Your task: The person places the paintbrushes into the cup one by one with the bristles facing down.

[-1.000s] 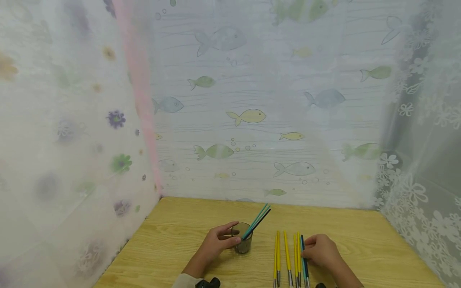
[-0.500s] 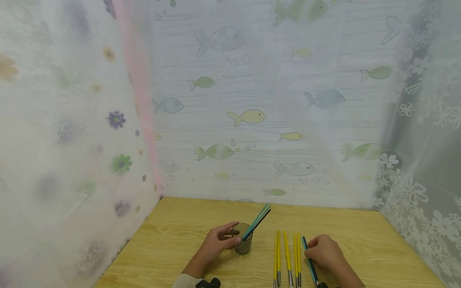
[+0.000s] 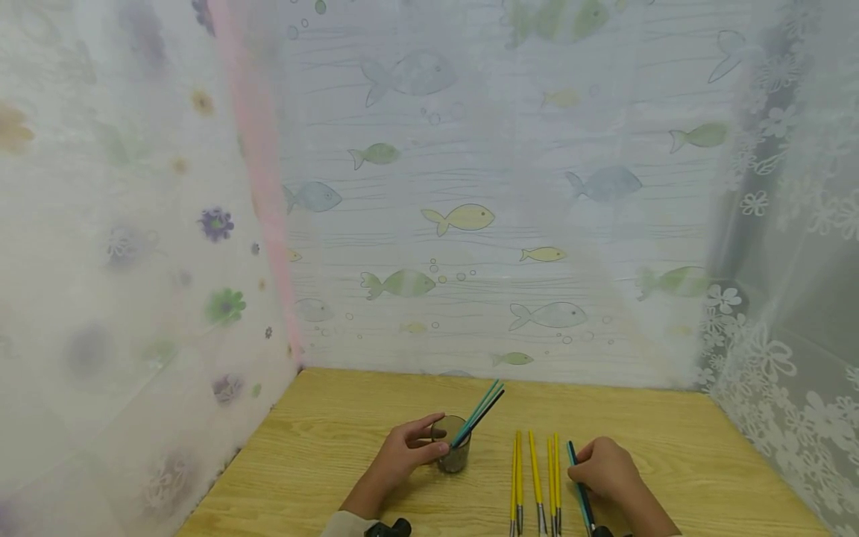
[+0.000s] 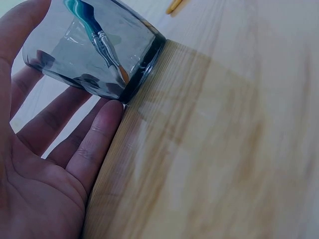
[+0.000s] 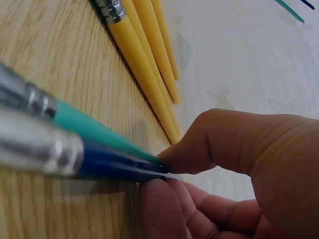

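My left hand [image 3: 400, 453] holds a smoky glass cup [image 3: 453, 459] standing on the table, its thumb and fingers around the side. Several paintbrushes [image 3: 485, 412] with teal and dark blue handles lean to the right in the cup. A brush tip [image 4: 124, 73] rests near the cup's bottom in the left wrist view. My right hand [image 3: 606, 468] pinches a dark blue paintbrush [image 5: 117, 163] and a teal paintbrush [image 5: 97, 124] between thumb and fingers. The two lie side by side, handles pointing away, low over the wood.
Several yellow paintbrushes [image 3: 535, 473] lie in a row between the cup and my right hand, handles pointing away. Behind the wooden table [image 3: 335, 403] hangs a fish-patterned curtain [image 3: 463, 291], with flowered sheets at both sides.
The teal and dark blue brushes have shifted right, away from the yellow row, with my right hand pinching them. My left hand and the cup have stayed in place.
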`<state>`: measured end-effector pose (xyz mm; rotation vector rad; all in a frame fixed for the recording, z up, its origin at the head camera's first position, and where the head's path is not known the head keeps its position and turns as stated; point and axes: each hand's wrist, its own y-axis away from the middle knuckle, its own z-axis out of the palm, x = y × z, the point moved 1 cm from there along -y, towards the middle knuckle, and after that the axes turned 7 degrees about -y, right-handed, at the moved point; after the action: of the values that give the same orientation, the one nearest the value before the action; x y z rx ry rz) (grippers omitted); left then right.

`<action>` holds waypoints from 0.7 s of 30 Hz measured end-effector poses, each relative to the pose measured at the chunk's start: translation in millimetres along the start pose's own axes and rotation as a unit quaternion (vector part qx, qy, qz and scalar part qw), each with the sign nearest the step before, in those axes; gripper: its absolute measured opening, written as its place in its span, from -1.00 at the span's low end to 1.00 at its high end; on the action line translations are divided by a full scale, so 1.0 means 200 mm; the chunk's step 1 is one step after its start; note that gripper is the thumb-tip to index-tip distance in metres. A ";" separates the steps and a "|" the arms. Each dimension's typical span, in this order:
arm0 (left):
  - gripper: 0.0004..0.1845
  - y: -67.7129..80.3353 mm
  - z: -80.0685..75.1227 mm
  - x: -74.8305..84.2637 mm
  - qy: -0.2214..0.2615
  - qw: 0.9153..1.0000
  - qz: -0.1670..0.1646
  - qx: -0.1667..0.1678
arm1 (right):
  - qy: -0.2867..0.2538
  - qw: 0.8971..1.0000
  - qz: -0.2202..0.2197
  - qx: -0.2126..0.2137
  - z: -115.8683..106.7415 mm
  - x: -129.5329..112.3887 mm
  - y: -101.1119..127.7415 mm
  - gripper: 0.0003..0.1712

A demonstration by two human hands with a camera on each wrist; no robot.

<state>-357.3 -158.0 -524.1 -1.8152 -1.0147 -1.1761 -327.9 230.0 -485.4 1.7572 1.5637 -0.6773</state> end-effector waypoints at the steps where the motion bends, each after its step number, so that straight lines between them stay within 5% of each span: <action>1: -0.40 0.00 0.00 0.00 -0.001 1.000 0.000 0.000 | -0.002 1.000 0.001 0.000 0.00 0.00 0.00 -0.62; 21: -0.40 0.00 0.00 -0.01 0.003 1.000 0.003 -0.001 | -0.009 1.000 0.016 0.008 0.01 -0.02 0.02 -0.67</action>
<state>-358.4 -158.3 -525.4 -1.8151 -1.0045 -1.1782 -325.3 226.2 -483.3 1.7784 1.5197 -0.6895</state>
